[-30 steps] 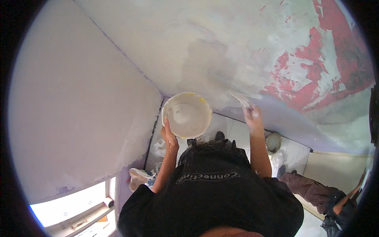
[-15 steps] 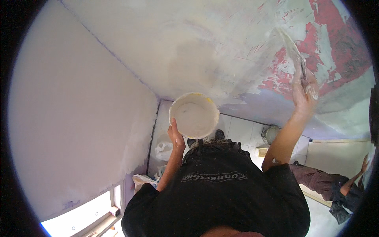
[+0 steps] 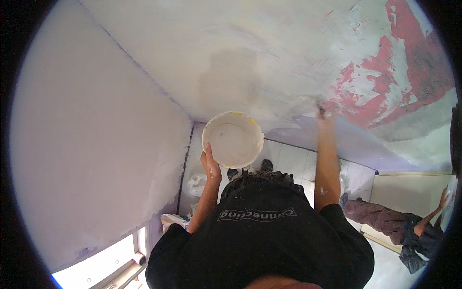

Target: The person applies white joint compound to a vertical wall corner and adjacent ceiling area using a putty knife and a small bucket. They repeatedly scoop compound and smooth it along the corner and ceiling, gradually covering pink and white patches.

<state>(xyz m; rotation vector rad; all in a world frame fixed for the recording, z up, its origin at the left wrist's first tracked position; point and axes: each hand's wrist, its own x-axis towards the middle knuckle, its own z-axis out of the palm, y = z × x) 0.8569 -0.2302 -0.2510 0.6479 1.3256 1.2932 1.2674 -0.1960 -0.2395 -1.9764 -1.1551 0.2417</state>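
My left hand grips the near left side of a round white bucket, its thumb over the rim. Pale, smooth filler lies inside it, and yellow smears mark the rim. Smeared by motion, my right hand is against the wall ahead and to the right, closed around a putty knife. The knife's blade is pale and blurred, close to or on the wall. Just right of it, pinkish-red patches show between streaks of white filler.
Plain wall rises on the left, meeting the front wall in a corner. White floor tiles lie below, with a plastic bag near the left wall. Another person is at the right. A bright window opening is at lower left.
My right hand has swept left and down across the wall with the putty knife, away from the red patches. My left hand and the bucket have shifted slightly left.
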